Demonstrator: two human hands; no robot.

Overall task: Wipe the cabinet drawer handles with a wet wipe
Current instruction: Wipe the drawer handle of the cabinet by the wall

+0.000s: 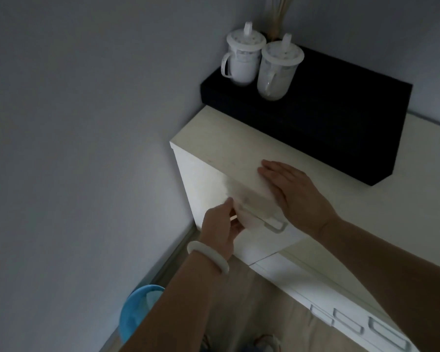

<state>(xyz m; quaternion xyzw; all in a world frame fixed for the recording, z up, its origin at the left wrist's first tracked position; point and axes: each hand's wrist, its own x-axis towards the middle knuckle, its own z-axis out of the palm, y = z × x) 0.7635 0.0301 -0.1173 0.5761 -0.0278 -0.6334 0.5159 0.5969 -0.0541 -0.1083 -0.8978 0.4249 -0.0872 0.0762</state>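
A white cabinet (214, 153) stands in the room's corner, seen from above. My left hand (220, 227) pinches a white wet wipe (248, 219) against the left end of the top drawer's handle (274, 226); the handle's right end shows uncovered. A pale bangle circles that wrist. My right hand (292, 191) lies flat, fingers straight, on the front edge of the cabinet top just above the handle. Further drawer handles (347, 323) show lower down at the right.
A black box (328, 123) sits on the cabinet top against the wall, carrying two lidded clear mugs (259, 62). A blue bin (137, 313) stands on the wooden floor at the lower left. My shoes (267, 344) show at the bottom edge.
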